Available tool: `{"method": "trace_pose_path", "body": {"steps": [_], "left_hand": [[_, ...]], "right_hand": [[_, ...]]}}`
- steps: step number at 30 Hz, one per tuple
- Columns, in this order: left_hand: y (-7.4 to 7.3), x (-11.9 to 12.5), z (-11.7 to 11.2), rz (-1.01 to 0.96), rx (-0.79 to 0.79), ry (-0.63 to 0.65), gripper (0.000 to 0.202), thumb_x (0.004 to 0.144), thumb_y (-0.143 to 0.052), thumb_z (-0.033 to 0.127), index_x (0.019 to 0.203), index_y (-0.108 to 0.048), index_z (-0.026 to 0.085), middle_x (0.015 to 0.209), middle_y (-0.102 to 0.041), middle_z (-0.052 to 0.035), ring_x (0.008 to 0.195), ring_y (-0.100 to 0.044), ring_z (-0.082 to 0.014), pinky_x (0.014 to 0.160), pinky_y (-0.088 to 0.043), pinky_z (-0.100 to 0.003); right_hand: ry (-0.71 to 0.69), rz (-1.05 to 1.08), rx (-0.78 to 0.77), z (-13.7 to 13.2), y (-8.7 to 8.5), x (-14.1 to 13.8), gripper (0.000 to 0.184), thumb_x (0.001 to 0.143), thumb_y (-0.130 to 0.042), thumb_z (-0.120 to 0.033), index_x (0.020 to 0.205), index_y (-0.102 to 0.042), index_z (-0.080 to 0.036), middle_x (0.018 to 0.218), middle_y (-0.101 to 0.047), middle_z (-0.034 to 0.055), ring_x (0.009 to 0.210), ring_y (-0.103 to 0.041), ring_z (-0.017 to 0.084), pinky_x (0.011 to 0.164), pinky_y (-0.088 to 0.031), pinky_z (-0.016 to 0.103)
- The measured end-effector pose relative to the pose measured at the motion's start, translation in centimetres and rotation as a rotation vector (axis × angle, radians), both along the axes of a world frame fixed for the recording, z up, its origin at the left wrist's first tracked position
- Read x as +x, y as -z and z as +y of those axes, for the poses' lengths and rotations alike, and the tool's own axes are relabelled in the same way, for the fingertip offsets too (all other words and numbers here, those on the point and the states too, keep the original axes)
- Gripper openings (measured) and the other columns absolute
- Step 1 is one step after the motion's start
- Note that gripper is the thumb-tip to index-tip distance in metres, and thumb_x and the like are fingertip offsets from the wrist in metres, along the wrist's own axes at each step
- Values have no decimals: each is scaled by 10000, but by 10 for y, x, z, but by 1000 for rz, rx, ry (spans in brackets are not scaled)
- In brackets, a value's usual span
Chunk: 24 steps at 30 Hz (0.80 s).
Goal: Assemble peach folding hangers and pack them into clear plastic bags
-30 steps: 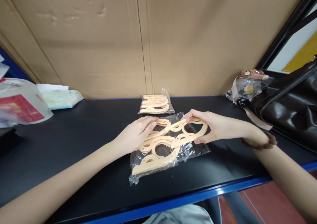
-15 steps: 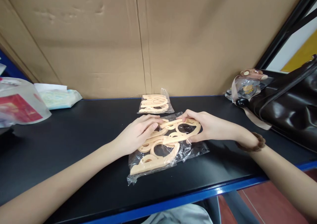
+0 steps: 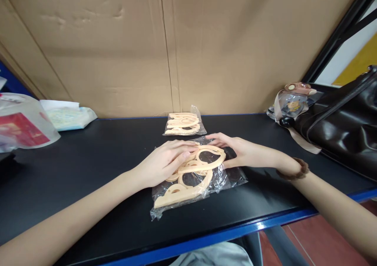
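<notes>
A stack of flat peach plastic cut-out pieces [image 3: 183,191] lies on an open clear plastic bag [image 3: 231,177] in the middle of the black table [image 3: 88,160]. My left hand [image 3: 165,162] rests flat on the stack's left part, fingers stretched out. My right hand [image 3: 244,152] grips the right end of the top looped piece [image 3: 209,159], thumb on its near edge and fingers along its far edge. A brown band circles my right wrist.
A second clear bag of the same peach pieces [image 3: 184,124] lies behind, by the cardboard wall [image 3: 176,42]. White packets [image 3: 69,115] and a bag with red print [image 3: 20,126] sit at the left. A black handbag [image 3: 341,128] with a charm [image 3: 294,97] fills the right. The table's blue front edge [image 3: 235,230] is near.
My right hand has slid the top looped piece leftwards and lowered it onto the stack. My left hand stayed on the stack, fingers creeping slightly right.
</notes>
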<state>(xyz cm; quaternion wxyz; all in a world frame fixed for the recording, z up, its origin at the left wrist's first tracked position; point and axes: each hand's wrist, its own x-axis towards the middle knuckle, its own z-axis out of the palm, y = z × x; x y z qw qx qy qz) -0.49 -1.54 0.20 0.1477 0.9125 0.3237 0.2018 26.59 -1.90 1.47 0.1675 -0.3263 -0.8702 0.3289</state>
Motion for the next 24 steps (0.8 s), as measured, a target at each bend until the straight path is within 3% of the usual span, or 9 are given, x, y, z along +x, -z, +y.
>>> {"method": "trace_pose_path", "body": {"steps": [6, 9, 14, 20, 24], "left_hand": [[0, -1, 0, 14, 0, -22, 432, 999, -262, 389, 1330, -509, 265, 1368, -552, 10, 1263, -474, -204, 1079, -363, -403], [0, -1, 0, 21, 3, -16, 434, 1000, -252, 382, 1337, -500, 266, 1373, -546, 11, 1266, -471, -202, 1080, -359, -397], [1, -1, 1, 20, 6, -20, 436, 1000, -252, 376, 1323, -518, 252, 1377, -543, 6, 1274, -461, -202, 1088, -345, -394], [2, -3, 2, -70, -66, -9, 431, 1001, -253, 389, 1300, -542, 272, 1348, -568, 12, 1258, -482, -198, 1088, -349, -393], [2, -3, 3, -127, -138, 0, 443, 1003, -238, 396, 1292, -550, 272, 1320, -590, 1, 1228, -514, -193, 1080, -364, -383]], "right_hand": [[150, -70, 125, 1, 2, 3, 710, 784, -700, -338, 1384, -334, -232, 1032, -656, 37, 940, -615, 185, 872, -484, 360], [178, -50, 173, -4, 6, -6, 664, 803, -685, -309, 1378, -360, -243, 1034, -661, 33, 942, -622, 186, 867, -488, 349], [95, 87, 149, -11, 12, -22, 552, 884, -581, -228, 1387, -358, -268, 1103, -668, 23, 1023, -626, 171, 918, -482, 341], [234, 163, 145, -8, 13, -21, 527, 827, -658, -270, 1308, -443, -247, 971, -698, 17, 872, -656, 161, 836, -520, 333], [214, 174, 80, -12, 7, -19, 465, 849, -620, -236, 1288, -465, -243, 960, -715, 17, 849, -669, 152, 794, -524, 304]]}}
